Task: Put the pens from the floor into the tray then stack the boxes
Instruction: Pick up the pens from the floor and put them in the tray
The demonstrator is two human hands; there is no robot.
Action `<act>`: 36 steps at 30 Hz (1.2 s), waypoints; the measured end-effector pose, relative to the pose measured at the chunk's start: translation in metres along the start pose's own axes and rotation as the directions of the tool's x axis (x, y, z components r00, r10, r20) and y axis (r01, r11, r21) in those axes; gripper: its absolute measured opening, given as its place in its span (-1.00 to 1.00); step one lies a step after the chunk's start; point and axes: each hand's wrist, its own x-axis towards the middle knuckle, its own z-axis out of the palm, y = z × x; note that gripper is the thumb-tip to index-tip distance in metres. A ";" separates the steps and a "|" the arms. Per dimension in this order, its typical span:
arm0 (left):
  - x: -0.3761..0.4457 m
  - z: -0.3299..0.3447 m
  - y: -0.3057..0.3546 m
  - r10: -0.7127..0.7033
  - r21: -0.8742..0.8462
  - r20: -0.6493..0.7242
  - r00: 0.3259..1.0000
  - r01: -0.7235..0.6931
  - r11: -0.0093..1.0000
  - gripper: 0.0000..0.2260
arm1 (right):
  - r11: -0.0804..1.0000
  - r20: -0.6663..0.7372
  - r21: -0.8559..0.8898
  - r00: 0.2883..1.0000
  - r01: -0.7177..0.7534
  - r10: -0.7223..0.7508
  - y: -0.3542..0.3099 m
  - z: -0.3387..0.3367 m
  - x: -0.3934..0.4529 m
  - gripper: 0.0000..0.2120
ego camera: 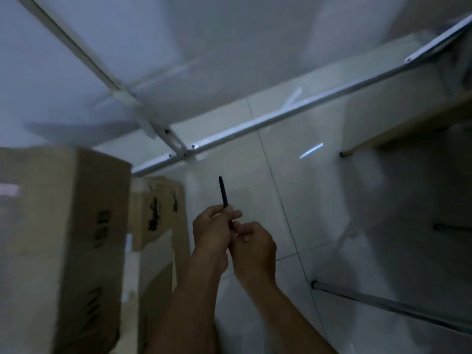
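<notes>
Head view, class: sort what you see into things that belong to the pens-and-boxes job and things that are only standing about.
Belongs to the job:
black pen, held by left hand and right hand
large cardboard box
smaller cardboard box

Standing about:
white metal frame
dark metal legs
tiled floor

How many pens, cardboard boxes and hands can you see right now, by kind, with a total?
Black pen: 1, held by both the left hand and the right hand
Cardboard boxes: 2, a large one and a smaller one behind it
Hands: 2
Total: 5
</notes>
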 end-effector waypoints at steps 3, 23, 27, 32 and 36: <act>-0.060 -0.009 0.040 0.077 0.051 0.029 0.997 -0.079 0.996 -0.96 | 0.998 0.021 0.034 0.998 0.060 -0.061 -0.049 -0.030 -0.044 -0.80; -0.530 0.062 0.163 0.474 0.169 0.555 0.683 -0.651 0.740 -0.75 | 0.924 -0.211 0.189 0.932 0.333 -0.293 -0.278 -0.352 -0.358 -0.90; -0.566 0.131 0.158 0.452 0.186 0.610 0.651 -0.671 0.718 -0.80 | 0.916 -0.321 0.106 0.885 0.387 -0.336 -0.282 -0.425 -0.344 -0.88; -0.554 0.216 0.162 0.475 0.278 0.603 0.640 -0.727 0.627 -0.82 | 0.915 -0.456 -0.055 0.806 0.399 -0.378 -0.294 -0.499 -0.282 -0.89; -0.516 0.266 0.161 0.581 0.406 0.564 0.587 -0.810 0.423 -0.65 | 0.909 -0.493 -0.187 0.764 0.373 -0.415 -0.298 -0.538 -0.221 -0.85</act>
